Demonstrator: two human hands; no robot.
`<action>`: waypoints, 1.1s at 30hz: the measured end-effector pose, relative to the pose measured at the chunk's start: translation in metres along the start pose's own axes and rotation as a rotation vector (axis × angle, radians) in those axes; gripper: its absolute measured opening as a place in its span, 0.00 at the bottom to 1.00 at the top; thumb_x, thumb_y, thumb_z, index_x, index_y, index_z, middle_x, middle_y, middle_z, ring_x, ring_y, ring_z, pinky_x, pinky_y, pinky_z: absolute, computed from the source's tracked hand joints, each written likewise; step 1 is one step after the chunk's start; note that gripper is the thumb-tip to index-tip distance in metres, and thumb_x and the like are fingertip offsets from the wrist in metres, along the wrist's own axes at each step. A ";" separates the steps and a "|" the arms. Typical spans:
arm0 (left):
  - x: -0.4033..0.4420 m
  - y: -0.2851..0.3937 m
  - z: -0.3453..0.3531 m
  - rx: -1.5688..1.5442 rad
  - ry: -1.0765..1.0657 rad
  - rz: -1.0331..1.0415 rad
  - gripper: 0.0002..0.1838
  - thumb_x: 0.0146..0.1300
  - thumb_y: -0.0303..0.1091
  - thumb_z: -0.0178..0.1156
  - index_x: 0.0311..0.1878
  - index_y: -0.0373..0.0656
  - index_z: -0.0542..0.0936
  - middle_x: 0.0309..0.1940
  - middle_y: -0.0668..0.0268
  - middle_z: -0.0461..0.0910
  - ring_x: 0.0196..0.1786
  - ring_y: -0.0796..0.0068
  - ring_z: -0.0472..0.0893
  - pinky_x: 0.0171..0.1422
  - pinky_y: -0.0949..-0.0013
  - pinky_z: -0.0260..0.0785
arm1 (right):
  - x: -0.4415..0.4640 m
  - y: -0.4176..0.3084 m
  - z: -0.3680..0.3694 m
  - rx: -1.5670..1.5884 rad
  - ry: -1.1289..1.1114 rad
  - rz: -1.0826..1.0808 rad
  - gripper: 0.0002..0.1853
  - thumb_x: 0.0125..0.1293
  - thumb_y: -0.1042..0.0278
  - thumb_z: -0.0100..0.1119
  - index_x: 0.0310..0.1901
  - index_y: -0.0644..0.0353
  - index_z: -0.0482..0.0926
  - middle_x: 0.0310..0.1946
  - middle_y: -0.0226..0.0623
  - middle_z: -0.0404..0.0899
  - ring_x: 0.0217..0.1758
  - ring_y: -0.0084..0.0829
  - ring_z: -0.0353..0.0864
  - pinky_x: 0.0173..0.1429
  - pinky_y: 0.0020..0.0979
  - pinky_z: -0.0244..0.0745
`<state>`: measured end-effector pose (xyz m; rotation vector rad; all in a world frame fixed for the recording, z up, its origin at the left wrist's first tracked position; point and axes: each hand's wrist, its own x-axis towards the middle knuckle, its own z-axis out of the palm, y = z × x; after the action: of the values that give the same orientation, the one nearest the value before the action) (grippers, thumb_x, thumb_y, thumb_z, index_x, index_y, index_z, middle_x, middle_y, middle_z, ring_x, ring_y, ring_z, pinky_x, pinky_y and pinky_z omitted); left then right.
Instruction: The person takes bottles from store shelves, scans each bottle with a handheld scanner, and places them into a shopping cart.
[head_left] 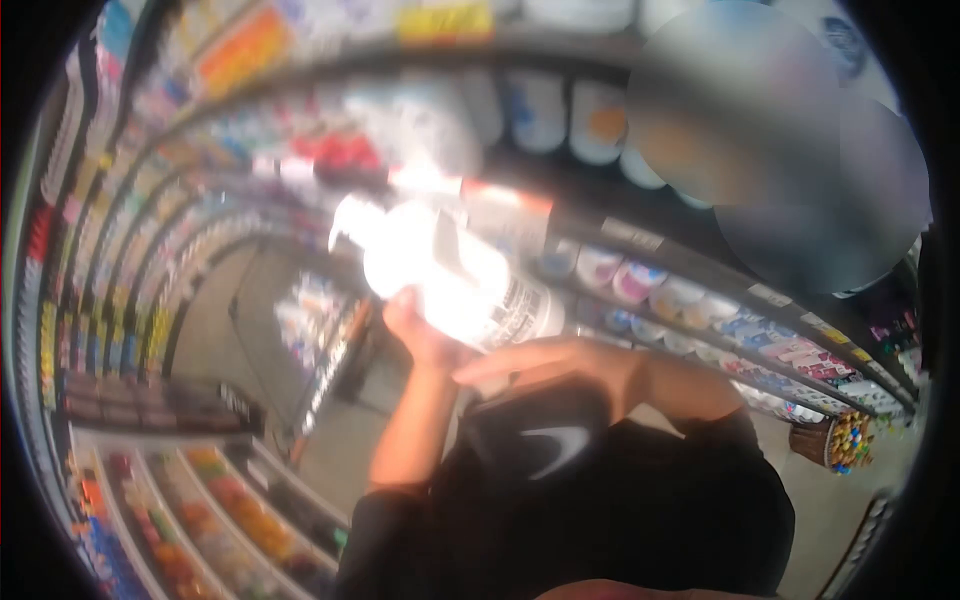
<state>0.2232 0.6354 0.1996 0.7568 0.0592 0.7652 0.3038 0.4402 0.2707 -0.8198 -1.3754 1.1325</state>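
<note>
A white pump bottle (450,270) is tilted in front of the shelves, its pump head pointing up and left. Strong glare washes out much of its surface; dark print shows near the base, too blurred to read. My left hand (425,330) is closed around the side of the bottle, with the thumb showing. Beside the lower end of the bottle, my right hand (550,362) lies with its fingers stretched out to the left. Whether those fingers touch the bottle, I cannot tell.
Packed store shelves (640,240) curve across the top and right, with tubs and packets. More stocked shelves (110,260) line the left. Produce bins (200,510) stand at lower left. A basket (815,440) of colourful items sits on the floor at right.
</note>
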 end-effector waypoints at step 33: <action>-0.085 0.037 -0.081 0.127 0.168 -0.036 0.46 0.55 0.54 0.62 0.72 0.35 0.63 0.62 0.50 0.74 0.64 0.54 0.77 0.71 0.47 0.71 | -0.061 0.042 0.013 0.241 0.247 0.721 0.17 0.60 0.64 0.65 0.49 0.61 0.79 0.29 0.29 0.78 0.21 0.19 0.72 0.28 0.24 0.69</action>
<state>0.1136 0.6466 0.1451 0.8078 0.2743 0.7943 0.2945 0.3929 0.2125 -1.2746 -0.7191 1.6375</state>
